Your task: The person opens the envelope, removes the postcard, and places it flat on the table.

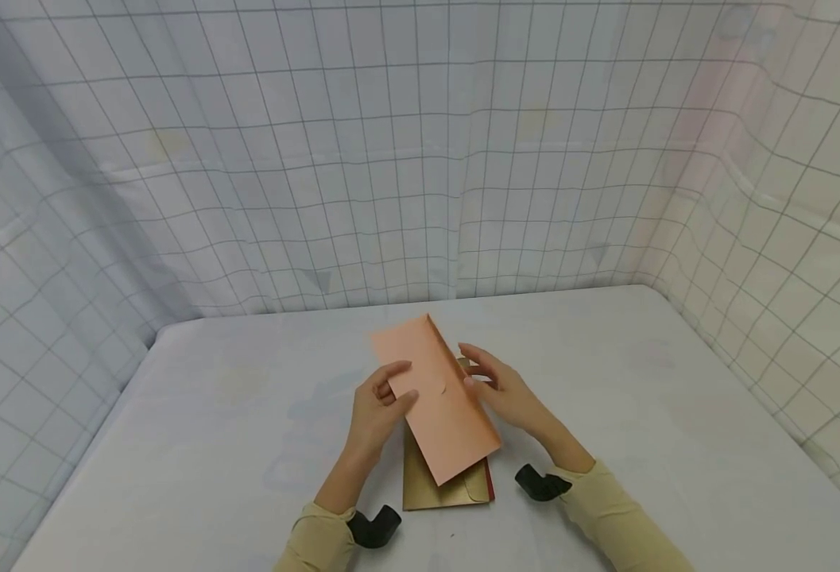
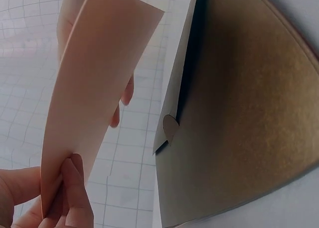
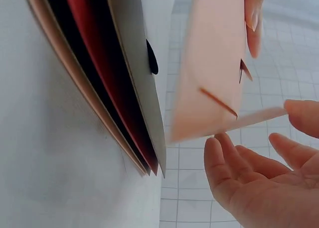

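Observation:
A pink paper envelope (image 1: 437,405) is held tilted over a stack with a gold envelope (image 1: 420,481) on top. My left hand (image 1: 377,401) pinches its left edge between thumb and fingers, clearly so in the left wrist view. On the opposite side, my right hand (image 1: 501,389) has its thumb tip at the edge of a raised long flap (image 3: 259,119), fingertips at the fold, fingers spread and relaxed. A slit (image 3: 218,102) and a small cut tab (image 3: 245,71) show in the pink paper.
Below the gold envelope, the stack's edge shows a red envelope (image 3: 94,44) and a pinkish layer (image 3: 65,54). The stack lies on a white-covered table (image 1: 248,437). White gridded curtains (image 1: 391,159) enclose the back and sides. Black curved pieces (image 1: 374,527) sit at both wrists.

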The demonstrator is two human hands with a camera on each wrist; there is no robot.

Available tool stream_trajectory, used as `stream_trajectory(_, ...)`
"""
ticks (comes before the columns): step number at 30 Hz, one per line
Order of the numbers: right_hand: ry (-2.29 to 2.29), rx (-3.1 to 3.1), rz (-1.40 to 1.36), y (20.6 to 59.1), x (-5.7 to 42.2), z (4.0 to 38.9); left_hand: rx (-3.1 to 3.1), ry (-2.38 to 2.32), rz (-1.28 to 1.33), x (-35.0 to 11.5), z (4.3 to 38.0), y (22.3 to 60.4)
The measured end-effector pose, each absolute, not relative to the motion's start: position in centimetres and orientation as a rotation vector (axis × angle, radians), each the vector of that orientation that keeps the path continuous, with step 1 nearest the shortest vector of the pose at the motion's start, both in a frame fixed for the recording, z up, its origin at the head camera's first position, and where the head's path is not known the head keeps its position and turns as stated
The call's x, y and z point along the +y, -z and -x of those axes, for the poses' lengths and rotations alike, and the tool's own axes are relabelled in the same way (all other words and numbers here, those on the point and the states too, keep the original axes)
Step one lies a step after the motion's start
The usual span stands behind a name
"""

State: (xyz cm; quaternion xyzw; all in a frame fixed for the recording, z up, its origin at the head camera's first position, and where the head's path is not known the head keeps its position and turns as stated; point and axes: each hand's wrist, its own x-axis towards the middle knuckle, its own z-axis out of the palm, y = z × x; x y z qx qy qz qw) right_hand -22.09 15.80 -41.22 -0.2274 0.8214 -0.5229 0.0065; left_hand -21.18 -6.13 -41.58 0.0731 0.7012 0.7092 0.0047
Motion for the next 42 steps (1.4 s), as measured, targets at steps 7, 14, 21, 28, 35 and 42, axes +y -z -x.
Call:
stream_trajectory(7,1.793,2.609,0.686,41.2,16.0,22.3,2.193,-2.230,-0.200,-6.2,21.4,41.4)
stream_trajectory(14,1.944,2.524,0.630,41.2,16.1,22.3,2.188,-2.231,-0.184,-6.4,21.4,41.3)
stream_trajectory(21,2.063,2.637,0.650,41.6,15.9,22.5,2.139,-2.260,-0.191,-6.5,21.4,41.1)
stream_trajectory(28,2.208,2.736,0.716,41.9,15.7,22.8,2.123,-2.269,-0.197,-6.6,21.3,41.1)
stream_trajectory(35,2.247,2.806,0.784,42.1,15.8,22.8,2.122,-2.268,-0.190,-6.5,21.3,41.0)
stream_trajectory(42,2.206,2.941,0.871,41.0,15.4,22.2,2.111,-2.276,-0.187,-6.5,21.2,40.9)
